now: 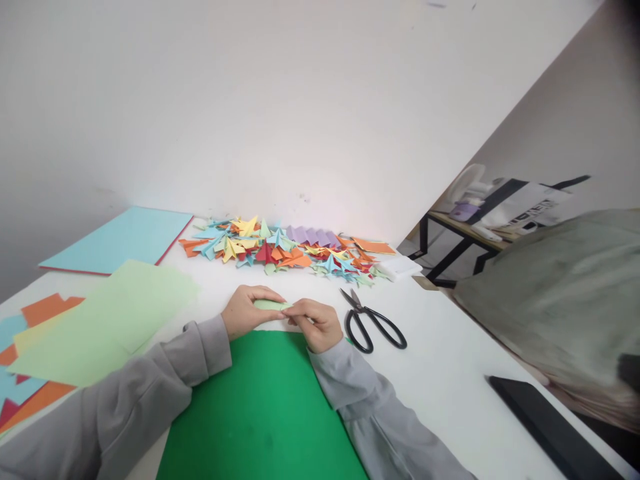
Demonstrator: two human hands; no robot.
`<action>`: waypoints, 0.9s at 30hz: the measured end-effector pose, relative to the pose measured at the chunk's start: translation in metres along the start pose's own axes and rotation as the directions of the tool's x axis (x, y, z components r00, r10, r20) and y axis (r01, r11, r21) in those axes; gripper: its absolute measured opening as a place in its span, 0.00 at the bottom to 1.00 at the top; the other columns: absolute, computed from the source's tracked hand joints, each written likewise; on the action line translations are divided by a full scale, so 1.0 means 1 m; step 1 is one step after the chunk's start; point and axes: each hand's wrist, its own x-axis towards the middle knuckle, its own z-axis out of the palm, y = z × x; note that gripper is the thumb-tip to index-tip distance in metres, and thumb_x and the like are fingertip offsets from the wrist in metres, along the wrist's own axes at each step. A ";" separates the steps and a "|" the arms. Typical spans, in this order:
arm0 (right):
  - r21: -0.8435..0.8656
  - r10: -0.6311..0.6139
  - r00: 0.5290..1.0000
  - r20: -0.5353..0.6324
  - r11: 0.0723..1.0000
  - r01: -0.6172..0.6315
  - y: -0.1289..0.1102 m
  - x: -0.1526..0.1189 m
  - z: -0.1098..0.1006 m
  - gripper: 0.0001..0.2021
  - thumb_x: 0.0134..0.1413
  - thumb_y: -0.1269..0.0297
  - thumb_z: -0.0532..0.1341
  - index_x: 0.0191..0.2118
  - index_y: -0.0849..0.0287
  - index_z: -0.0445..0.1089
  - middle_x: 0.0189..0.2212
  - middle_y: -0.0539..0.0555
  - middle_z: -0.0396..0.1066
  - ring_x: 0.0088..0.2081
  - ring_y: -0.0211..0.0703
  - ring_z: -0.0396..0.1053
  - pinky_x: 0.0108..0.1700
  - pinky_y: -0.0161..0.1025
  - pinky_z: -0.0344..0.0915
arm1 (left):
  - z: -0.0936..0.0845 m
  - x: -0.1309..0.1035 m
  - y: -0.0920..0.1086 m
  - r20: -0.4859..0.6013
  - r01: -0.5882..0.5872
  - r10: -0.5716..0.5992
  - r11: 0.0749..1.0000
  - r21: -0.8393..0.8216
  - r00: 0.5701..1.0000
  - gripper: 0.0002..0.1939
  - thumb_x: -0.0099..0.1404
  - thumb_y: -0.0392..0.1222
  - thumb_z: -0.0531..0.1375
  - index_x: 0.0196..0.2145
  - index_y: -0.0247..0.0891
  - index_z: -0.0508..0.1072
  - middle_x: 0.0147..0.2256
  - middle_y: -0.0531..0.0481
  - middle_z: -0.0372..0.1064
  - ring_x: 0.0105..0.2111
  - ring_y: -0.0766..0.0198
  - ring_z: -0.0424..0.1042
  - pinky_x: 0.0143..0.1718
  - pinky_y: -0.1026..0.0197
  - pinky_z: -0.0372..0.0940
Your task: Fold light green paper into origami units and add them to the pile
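Observation:
A small folded piece of light green paper [269,305] is held between my hands, above the far edge of a green sheet [260,407]. My left hand [253,311] grips its left part between thumb and fingers. At its right end, my right hand [316,321] pinches the paper with thumb and forefinger. Black-handled scissors [373,321] lie to the right of my right hand, their blades apart. Beyond my hands is a long heap of small folded paper shapes [280,250] in many colours.
Large light green sheets [105,320] overlap coloured paper pieces at the left. Behind them lies a light blue sheet [120,240]. A white packet [400,267] sits by the heap's right end. A black flat object [555,427] is at the lower right, near grey-green fabric [560,287].

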 end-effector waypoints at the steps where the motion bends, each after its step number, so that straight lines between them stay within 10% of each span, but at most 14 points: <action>1: -0.006 -0.011 1.000 0.004 1.000 0.011 0.000 0.000 0.000 0.13 0.46 0.75 0.53 0.30 0.55 0.73 0.21 0.51 0.69 0.22 0.37 0.67 0.26 0.36 0.65 | 0.000 0.000 0.000 -0.002 0.006 -0.006 1.000 0.000 1.000 0.13 0.43 0.41 0.65 0.29 0.34 0.75 0.31 0.45 0.72 0.34 0.60 0.69 0.39 0.60 0.62; 27: 0.080 0.173 0.975 -0.137 0.983 -0.163 0.008 -0.005 0.011 0.07 0.45 0.72 0.56 0.29 0.57 0.70 0.16 0.47 0.67 0.17 0.34 0.65 0.21 0.32 0.63 | 0.002 0.000 -0.002 0.041 0.010 -0.008 0.999 -0.049 0.999 0.13 0.45 0.43 0.63 0.29 0.34 0.75 0.30 0.46 0.71 0.32 0.61 0.69 0.37 0.61 0.62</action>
